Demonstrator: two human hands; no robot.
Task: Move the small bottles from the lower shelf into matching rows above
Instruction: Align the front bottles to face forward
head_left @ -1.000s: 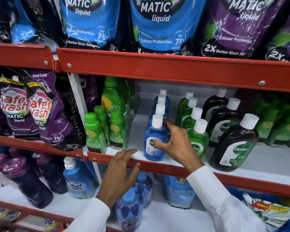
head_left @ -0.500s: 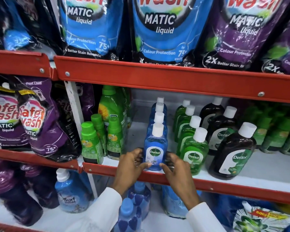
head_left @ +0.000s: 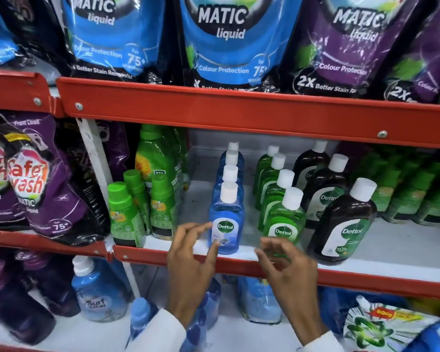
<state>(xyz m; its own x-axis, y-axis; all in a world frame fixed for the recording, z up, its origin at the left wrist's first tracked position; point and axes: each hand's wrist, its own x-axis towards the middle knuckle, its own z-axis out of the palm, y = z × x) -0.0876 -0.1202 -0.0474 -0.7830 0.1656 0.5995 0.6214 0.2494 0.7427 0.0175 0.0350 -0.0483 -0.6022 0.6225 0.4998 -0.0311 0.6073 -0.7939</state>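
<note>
A row of small blue Dettol bottles with white caps runs back on the middle shelf; the front blue bottle (head_left: 226, 219) stands upright at the shelf's red front lip (head_left: 148, 257). To its right runs a row of small green Dettol bottles (head_left: 285, 219). My left hand (head_left: 191, 255) is open, its fingertips at the blue bottle's lower left side. My right hand (head_left: 285, 268) is open too, fingers spread in front of the front green bottle, holding nothing. On the lower shelf, blue bottles (head_left: 261, 301) show behind my wrists.
Dark brown Dettol bottles (head_left: 341, 224) stand right of the green row, and small green-capped bottles (head_left: 123, 214) stand to the left. Purple pouches (head_left: 36, 184) hang at far left, blue and purple pouches fill the top shelf. A Surf bottle (head_left: 97, 295) sits below.
Both hands have let go of the front blue bottle and drawn apart. The right hand has moved right, in front of the green row.
</note>
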